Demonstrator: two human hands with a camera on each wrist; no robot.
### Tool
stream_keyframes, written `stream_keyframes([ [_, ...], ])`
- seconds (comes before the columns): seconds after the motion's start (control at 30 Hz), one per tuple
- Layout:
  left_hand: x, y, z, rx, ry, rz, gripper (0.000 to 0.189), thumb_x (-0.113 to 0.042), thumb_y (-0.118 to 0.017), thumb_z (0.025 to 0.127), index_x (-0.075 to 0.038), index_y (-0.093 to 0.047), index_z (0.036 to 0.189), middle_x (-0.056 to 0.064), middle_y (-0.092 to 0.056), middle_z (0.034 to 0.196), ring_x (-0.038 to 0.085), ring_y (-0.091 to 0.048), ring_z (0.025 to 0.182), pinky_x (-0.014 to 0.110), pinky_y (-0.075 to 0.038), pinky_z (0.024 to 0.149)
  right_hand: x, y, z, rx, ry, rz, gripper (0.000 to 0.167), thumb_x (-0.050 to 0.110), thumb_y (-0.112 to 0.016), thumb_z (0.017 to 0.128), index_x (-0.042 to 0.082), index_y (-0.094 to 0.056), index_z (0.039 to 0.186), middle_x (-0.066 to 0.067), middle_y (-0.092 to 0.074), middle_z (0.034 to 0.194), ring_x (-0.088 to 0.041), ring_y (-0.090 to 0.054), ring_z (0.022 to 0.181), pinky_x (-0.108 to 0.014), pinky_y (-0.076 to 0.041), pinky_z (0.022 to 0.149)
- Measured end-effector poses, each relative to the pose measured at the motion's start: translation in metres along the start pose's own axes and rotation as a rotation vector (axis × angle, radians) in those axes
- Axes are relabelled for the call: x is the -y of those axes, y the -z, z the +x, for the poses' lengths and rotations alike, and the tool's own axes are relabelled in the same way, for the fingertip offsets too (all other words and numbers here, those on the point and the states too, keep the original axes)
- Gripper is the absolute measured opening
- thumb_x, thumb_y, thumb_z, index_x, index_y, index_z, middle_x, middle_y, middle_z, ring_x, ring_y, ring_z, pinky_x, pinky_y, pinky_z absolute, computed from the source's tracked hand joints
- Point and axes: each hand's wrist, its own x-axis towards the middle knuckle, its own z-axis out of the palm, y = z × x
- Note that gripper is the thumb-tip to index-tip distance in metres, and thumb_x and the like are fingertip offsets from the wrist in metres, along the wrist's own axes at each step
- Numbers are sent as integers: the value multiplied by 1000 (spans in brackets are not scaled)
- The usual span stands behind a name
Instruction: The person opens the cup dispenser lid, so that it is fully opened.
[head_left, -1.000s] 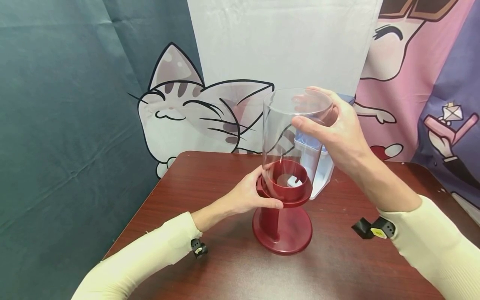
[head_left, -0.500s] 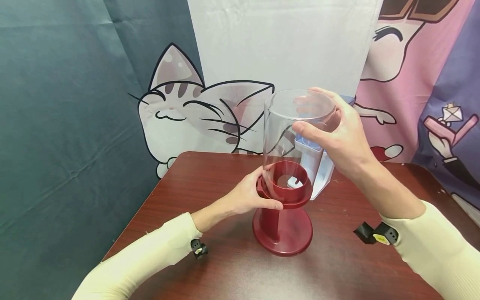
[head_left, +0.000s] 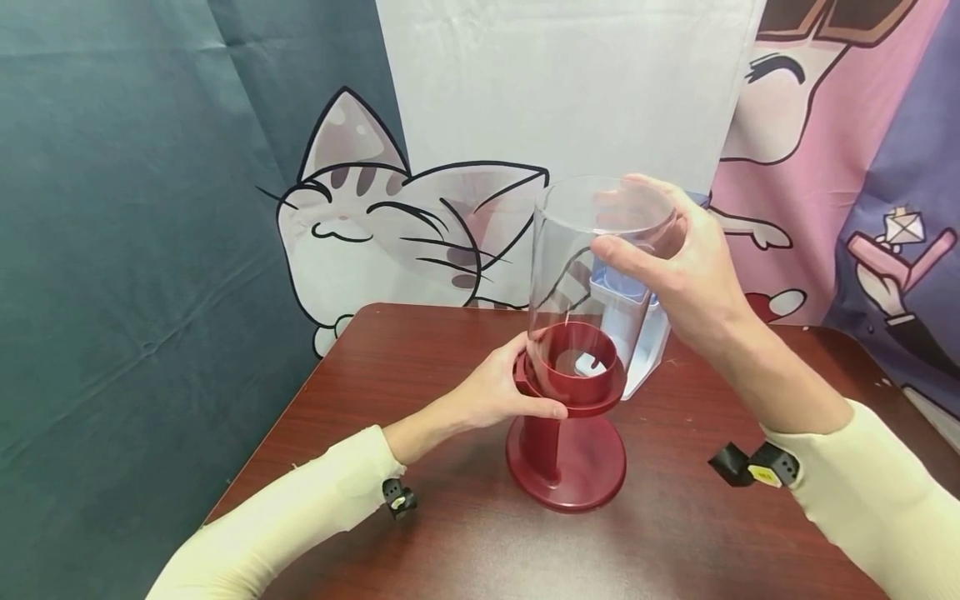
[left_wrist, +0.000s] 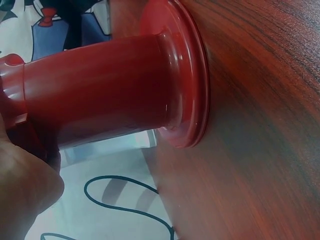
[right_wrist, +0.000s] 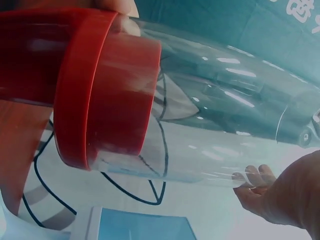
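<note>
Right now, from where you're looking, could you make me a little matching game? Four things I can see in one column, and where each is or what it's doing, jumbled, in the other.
Things:
1. left hand
2. right hand
3. clear cylinder
4. red stand

Places and states:
A. holding something see-through near its top
B. resting on the wood-grain table
C. gripping something red
D. transparent, around a red raised ring

Right pairs: 1-C, 2-A, 3-D, 4-B.
</note>
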Motion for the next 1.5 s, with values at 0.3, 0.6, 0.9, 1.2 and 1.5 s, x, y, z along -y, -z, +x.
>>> stream_keyframes([
  [0.3,-1,1,0,4,-5,2,87,-26,-90,84,-23,-43,157,4,-60,146,16,-62,126,35,-61,93,0,0,0,-3,-9,-16,67,23,-77,95,15,-50,155,-7,-65,138,-22,-63,117,-26,-50,96],
  [0.6,0,-1,2,8,-17,0,86,-24,-90,84,-20,-43,156,7,-60,147,15,-63,125,34,-60,95,0,3,1,0,-34,-47,67,28,-76,96,18,-48,156,-5,-64,139,-21,-62,117,-27,-49,97],
  [0.9,-1,0,1,12,-17,0,87,-24,-90,84,-20,-42,157,-2,-61,143,15,-62,125,34,-60,94,1,2,-2,-16,1,-53,64,25,-77,95,18,-52,153,-7,-66,139,-23,-64,113,-26,-51,94],
  [1.2,-1,-2,1,13,-22,-9,84,-24,-90,84,-20,-44,155,8,-61,146,15,-63,124,34,-60,94,-3,5,4,-26,-50,-37,66,28,-75,96,17,-49,156,-5,-63,135,-20,-60,115,-26,-48,95],
  [1.5,2,-1,0,4,-11,-1,88,-25,-90,84,-21,-42,158,-3,-62,142,15,-62,125,34,-61,93,5,0,-4,-9,19,-48,64,23,-77,95,18,-51,153,-7,-66,140,-24,-66,112,-27,-52,95],
])
